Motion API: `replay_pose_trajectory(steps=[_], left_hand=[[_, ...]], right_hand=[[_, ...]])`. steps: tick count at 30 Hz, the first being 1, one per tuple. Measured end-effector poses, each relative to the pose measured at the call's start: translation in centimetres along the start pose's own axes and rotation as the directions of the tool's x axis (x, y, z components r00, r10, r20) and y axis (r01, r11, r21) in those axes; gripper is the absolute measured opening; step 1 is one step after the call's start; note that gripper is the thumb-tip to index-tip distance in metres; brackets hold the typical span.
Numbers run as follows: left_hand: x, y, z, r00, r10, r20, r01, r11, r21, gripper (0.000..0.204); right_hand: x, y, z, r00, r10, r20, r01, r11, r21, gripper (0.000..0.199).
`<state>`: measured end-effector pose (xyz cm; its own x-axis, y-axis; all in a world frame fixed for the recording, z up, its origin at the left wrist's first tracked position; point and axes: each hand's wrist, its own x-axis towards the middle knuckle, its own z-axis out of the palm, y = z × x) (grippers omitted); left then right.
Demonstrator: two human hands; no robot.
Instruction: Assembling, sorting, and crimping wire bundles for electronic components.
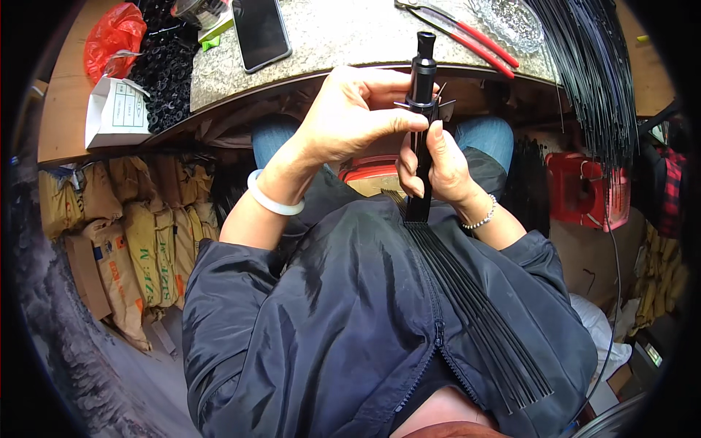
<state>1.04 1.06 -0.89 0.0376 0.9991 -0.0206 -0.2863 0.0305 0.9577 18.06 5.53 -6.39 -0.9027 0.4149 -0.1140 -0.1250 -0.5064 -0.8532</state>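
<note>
A black umbrella frame stands nearly upright in front of my chest, its tube pointing away from me. Its long thin black ribs fan down over my dark jacket toward the lower right. With fingers and thumb my left hand grips the collar of the tube from the left. Lower down, my right hand wraps round the black shaft from the right. Short thin metal pieces stick out sideways at the collar between my hands. The fingertips behind the tube are partly hidden.
On the bench lie a phone, red-handled pliers and a clear dish of small metal parts. Black ribs hang over the right edge. Small black parts and a white box are at left; sacks stand below.
</note>
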Motion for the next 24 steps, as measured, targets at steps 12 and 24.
replay_pose_trajectory(steps=[12, 24], left_hand=[[-3.7, -0.3, 3.2, 0.990, 0.138, -0.025, -0.138, 0.990, -0.004, 0.047], [3.6, -2.3, -3.7, 0.977, 0.140, 0.161, -0.034, 0.848, -0.530, 0.051]], right_hand=[[-2.6, -1.0, 0.6, 0.958, -0.201, 0.206, 0.248, 0.940, -0.234, 0.056], [5.6, -4.4, 0.2, 0.949, -0.210, 0.237, 0.247, 0.959, -0.139, 0.044]])
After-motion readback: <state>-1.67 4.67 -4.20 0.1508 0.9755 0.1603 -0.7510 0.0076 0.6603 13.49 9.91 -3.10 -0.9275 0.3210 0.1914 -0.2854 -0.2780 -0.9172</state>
